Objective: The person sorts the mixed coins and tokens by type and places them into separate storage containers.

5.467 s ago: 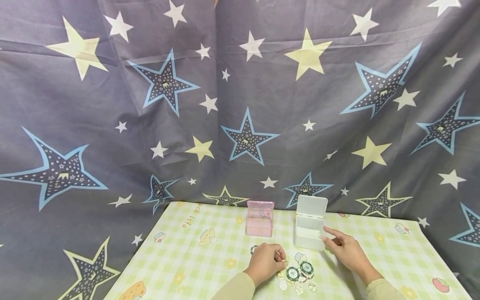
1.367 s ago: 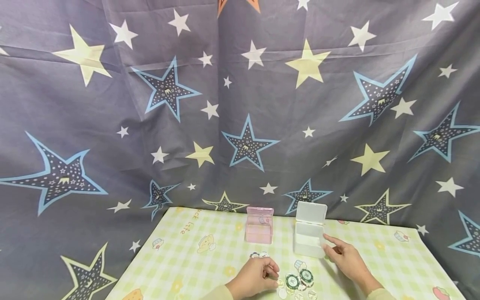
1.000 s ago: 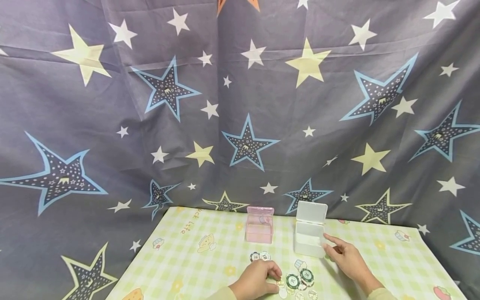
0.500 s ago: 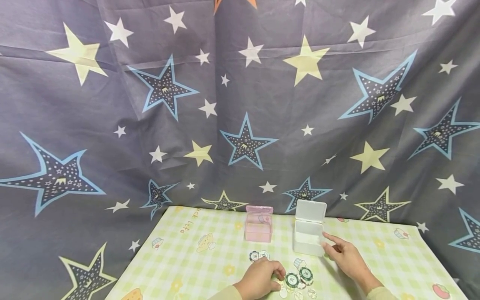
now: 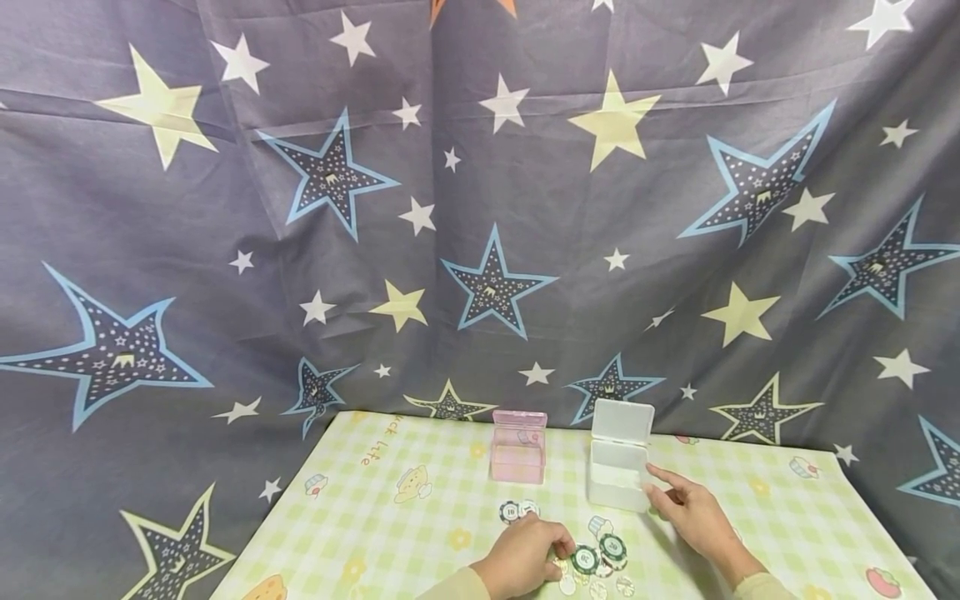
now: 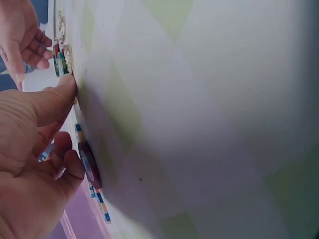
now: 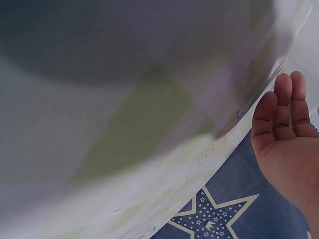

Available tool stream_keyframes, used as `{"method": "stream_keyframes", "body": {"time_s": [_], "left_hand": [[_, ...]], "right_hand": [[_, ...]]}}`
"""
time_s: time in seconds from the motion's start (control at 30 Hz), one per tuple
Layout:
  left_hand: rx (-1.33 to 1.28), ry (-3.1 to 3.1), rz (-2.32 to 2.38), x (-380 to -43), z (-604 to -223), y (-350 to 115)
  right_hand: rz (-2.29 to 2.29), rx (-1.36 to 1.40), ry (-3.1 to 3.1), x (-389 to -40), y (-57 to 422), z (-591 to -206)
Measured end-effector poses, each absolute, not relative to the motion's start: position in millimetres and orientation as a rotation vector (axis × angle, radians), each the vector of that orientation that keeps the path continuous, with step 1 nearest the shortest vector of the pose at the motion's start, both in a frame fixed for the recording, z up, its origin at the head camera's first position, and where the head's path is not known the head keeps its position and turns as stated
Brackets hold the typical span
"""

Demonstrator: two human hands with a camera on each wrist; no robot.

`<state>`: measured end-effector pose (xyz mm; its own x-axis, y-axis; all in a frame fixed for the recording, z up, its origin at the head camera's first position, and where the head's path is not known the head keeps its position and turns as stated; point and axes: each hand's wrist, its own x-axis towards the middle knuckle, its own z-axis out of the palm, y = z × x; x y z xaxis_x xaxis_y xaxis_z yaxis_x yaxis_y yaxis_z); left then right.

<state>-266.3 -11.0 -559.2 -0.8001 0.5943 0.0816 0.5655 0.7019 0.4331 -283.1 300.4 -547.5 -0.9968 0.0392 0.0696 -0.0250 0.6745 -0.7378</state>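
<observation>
Pink box (image 5: 517, 468) sat lid-up near the table (image 5: 390, 517)'s far edge on my remote feed. Left hand (image 5: 525, 557): fingers bent, thumb at a gold coin (image 6: 69, 57), pinched or not I couldn't tell. Coin, round, no long axis, lay just right of that nearer hand. Right hand (image 5: 693, 517), fingers relaxed, touched the white box (image 5: 617, 497)'s right wall.

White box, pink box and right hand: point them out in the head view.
White box (image 5: 617, 496): head view, on its front wall.
Pink box (image 5: 517, 467): head view, on its front wall.
Right hand (image 5: 693, 512): head view, on the back of the hand.
</observation>
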Motion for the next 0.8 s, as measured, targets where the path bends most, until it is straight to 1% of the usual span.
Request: {"method": "stream_keyframes", "body": {"time_s": [0.8], "left_hand": [[0.948,2.84,0.571,-263.5,-549.4,-4.7]], "right_hand": [[1.255,-0.043,-2.794,-282.8,298.7,-547.6]]}}
